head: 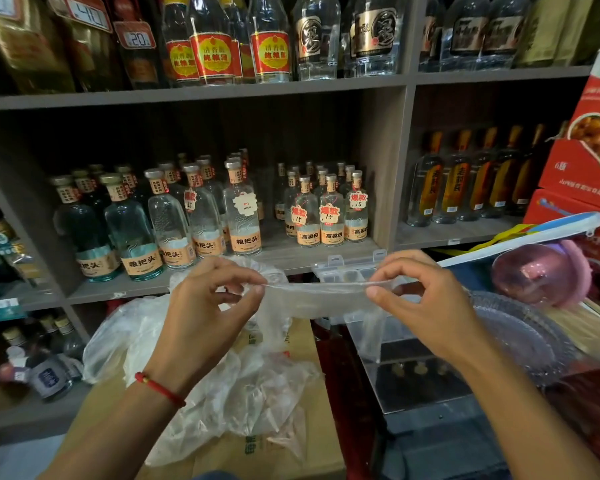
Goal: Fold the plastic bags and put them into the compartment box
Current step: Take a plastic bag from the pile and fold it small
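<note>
A clear plastic bag (pixel 316 299) is stretched flat in the air between my two hands. My left hand (pixel 205 306) pinches its left end with thumb and fingers. My right hand (pixel 426 299) pinches its right end the same way. Below them a loose heap of more clear plastic bags (pixel 201 372) lies on a cardboard box (pixel 291 455). The clear compartment box (pixel 347 271) stands open behind the stretched bag, right of centre, partly hidden by my right hand.
Shelves of glass bottles (pixel 222 216) fill the wall ahead. A clear acrylic stand (pixel 413 368) sits under the compartment box. Clear plastic plates (pixel 527 330) and a pink ball (pixel 537 275) lie at the right, with red cartons (pixel 589 161) behind.
</note>
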`<state>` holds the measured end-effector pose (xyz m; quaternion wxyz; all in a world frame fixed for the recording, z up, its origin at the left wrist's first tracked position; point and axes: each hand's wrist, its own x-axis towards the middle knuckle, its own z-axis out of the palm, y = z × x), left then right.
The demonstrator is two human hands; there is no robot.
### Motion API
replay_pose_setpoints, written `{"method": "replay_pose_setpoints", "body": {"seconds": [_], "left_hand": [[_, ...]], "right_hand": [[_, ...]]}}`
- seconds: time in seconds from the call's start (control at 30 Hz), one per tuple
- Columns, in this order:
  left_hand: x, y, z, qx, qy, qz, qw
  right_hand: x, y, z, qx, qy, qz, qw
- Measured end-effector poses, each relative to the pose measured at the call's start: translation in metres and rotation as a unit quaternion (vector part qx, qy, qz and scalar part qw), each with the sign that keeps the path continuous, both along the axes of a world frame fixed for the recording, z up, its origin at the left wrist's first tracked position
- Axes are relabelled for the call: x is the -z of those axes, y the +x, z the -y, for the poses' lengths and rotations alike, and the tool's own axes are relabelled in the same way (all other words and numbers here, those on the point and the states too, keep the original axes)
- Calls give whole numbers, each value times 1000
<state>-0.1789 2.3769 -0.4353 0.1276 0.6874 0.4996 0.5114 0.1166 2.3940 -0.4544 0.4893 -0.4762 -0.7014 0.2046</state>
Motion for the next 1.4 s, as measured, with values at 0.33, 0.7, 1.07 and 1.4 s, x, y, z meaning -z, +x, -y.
{"method": "replay_pose_setpoints", "body": {"seconds": [0.33,0.7,1.07,1.4], "left_hand": [[-8,-8,-8,116,-132,157,972],[14,-12,-12,75,-188,243,949],[37,19,-5,47,-223,323,919],[43,16,-3,-11,-87,192,978]], "right_hand": [[-6,-10,5,-38,-47,-204,977],[8,-28,3,-53,-213,-223,950],[11,-41,2,-21,-231,-189,954],[18,-59,4,145,7,-74,987]]}}
